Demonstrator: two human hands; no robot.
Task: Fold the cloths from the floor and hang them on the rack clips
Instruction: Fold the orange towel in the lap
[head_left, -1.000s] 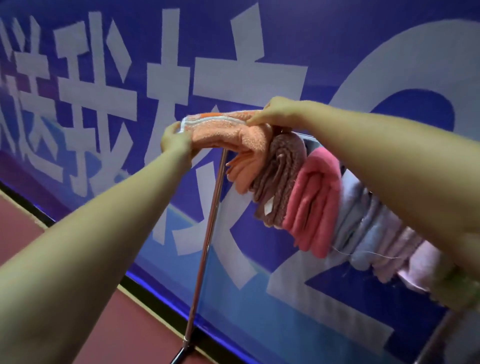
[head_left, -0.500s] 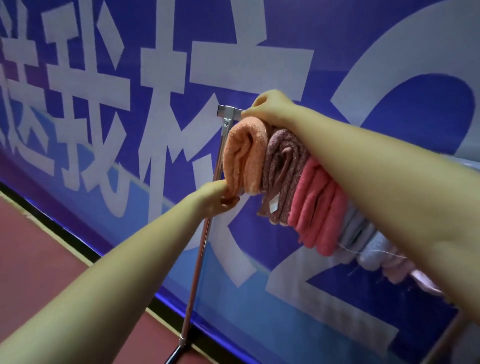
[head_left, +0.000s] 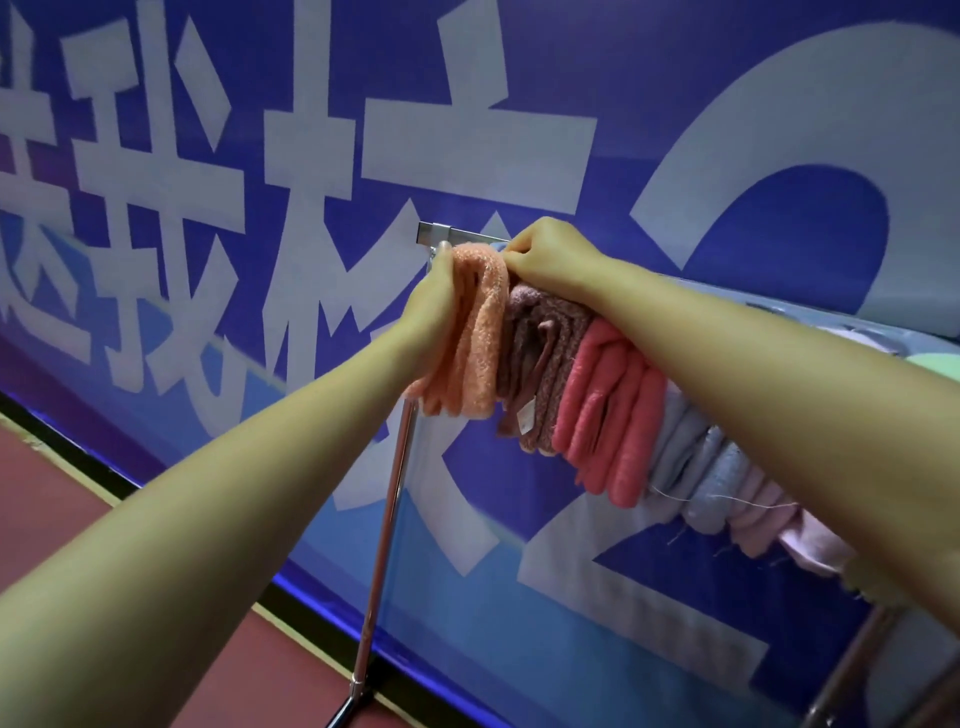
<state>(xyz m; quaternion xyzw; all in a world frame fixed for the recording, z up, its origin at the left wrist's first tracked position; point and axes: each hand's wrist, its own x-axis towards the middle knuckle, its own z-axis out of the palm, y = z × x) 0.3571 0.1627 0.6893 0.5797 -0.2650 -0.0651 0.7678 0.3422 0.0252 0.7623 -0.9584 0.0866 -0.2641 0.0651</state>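
The folded orange terry cloth now hangs straight down at the end of the chrome rack rail, where a second ago it lay flat across the top, held out between both hands. The left hand has risen from the cloth's bottom edge to its outer side, fingers pressed flat against the folds. The right hand sits on top, its fingers curled and pinching the cloth's upper edge at the rail; no clip is visible beneath them. Just right of those fingers hang the folded brown cloth and the folded pink cloth, touching in a row. Judging by this, the orange cloth is placed and only needs securing.
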